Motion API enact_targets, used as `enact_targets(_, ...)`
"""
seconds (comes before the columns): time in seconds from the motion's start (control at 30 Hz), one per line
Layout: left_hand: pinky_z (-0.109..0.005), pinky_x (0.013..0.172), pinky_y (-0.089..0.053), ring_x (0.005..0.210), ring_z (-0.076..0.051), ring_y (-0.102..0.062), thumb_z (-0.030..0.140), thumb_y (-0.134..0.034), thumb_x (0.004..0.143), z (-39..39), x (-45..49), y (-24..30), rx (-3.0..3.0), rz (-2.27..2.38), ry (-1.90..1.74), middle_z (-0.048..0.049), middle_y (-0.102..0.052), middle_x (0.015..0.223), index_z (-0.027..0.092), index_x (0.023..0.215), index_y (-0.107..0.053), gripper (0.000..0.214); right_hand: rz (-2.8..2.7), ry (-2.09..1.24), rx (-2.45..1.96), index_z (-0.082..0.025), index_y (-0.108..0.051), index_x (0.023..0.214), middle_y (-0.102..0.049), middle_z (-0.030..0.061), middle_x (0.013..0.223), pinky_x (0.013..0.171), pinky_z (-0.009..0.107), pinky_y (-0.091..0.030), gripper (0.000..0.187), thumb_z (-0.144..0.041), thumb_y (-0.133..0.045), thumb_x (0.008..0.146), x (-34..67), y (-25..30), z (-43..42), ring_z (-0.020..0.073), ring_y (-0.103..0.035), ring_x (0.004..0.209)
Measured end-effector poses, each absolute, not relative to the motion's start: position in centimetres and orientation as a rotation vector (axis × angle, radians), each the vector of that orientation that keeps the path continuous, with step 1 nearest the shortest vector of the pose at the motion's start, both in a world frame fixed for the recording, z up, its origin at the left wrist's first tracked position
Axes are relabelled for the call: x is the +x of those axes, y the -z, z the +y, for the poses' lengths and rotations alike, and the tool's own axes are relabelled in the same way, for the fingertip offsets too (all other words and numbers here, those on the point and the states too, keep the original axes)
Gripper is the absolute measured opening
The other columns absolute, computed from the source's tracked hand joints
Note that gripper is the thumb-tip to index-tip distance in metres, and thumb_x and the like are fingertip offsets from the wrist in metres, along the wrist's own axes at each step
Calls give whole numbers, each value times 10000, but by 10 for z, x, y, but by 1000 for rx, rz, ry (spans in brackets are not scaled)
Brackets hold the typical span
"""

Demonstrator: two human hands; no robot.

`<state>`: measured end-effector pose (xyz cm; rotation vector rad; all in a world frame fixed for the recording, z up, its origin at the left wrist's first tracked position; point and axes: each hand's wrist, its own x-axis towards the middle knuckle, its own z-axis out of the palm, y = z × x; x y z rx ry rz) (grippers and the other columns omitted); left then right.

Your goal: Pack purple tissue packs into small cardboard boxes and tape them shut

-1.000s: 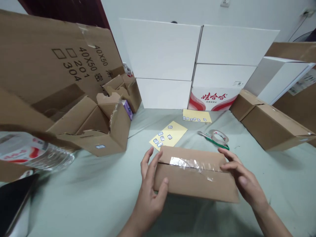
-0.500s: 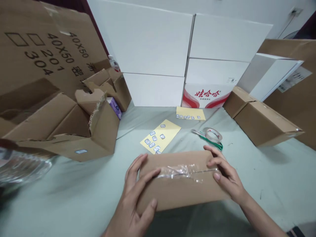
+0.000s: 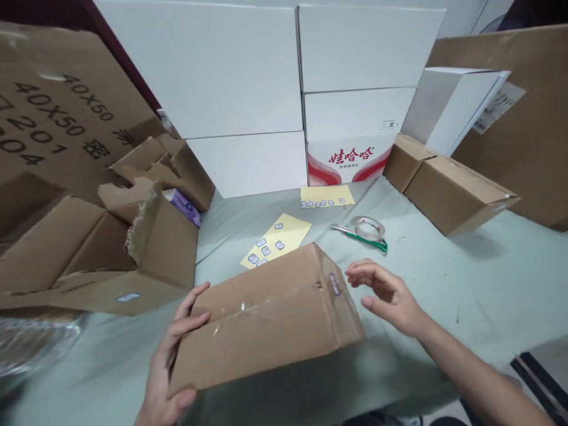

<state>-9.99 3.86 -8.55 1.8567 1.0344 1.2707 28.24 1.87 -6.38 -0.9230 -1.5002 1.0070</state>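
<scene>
A taped brown cardboard box [image 3: 266,313] is held tilted above the green-covered table, with a small blue-edged sticker [image 3: 334,284] on its right end. My left hand [image 3: 171,355] grips its left end, fingers on top and thumb at the near edge. Just off the right end is my right hand [image 3: 384,293], fingers apart and curved, holding nothing. Behind the box lies a yellow sheet [image 3: 290,228] bearing several small stickers, partly covered by the box. A second yellow sticker sheet [image 3: 328,194] rests farther back.
A roll of clear tape [image 3: 369,228] and a green utility knife [image 3: 366,238] lie right of centre. Open cartons [image 3: 175,236] stand at the left. White boxes [image 3: 248,163] form a wall at the back. Another closed brown box [image 3: 457,192] sits at the right.
The box has been turned so its right end with the sticker shows, and it has shifted left. My right hand has let go of it; my left hand still holds on. The view has swung right.
</scene>
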Motion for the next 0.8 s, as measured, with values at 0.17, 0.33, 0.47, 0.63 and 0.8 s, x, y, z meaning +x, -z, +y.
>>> enact_targets(0.17, -677, 1157, -257, 1515, -459, -238, 760, -682, 685, 34, -105, 89, 1792, 1048, -1301, -80, -432, 1568, 350, 1162, -657, 630, -1568, -1009, -922, -247, -648, 1203, -637, 66, 1036, 846, 327, -561, 323, -399, -698, 923, 265, 51, 18, 180, -622, 922)
enact_targets(0.33, -640, 1138, -316, 1515, -450, -250, 744, -689, 689, 36, -102, 89, 1819, 1031, -1282, -79, -416, 1583, 352, 1181, -659, 629, -1605, -1020, -913, -262, -661, 1198, -628, 43, 1016, 831, 302, -540, 283, -326, -704, 926, 264, 37, 25, 161, -613, 906)
enact_targets(0.47, -654, 1120, -336, 1501, -465, -276, 746, -709, 664, 37, -102, 87, 1855, 1047, -1263, -96, -423, 1576, 341, 1165, -673, 645, -1604, -1061, -927, -240, -663, 1096, -633, 50, 1001, 799, 304, -533, 183, -342, -672, 944, 266, 30, 30, 169, -617, 902)
enact_targets(0.63, -664, 1107, -345, 1474, -469, -334, 764, -692, 678, 37, -97, 83, 1906, 1044, -1227, -119, -410, 1580, 339, 1179, -670, 657, -1696, -1039, -980, -227, -652, 919, -605, 53, 947, 801, 326, -509, 152, -375, -648, 951, 271, 23, 35, 188, -595, 901)
enact_targets(0.8, -650, 1079, -373, 1487, -462, -313, 777, -637, 737, 36, -94, 80, 1938, 1007, -1222, -130, -372, 1596, 357, 1216, -631, 637, -1778, -1152, -975, -213, -649, 766, -601, 69, 934, 780, 342, -514, 278, -453, -698, 898, 284, 19, 42, 194, -600, 882)
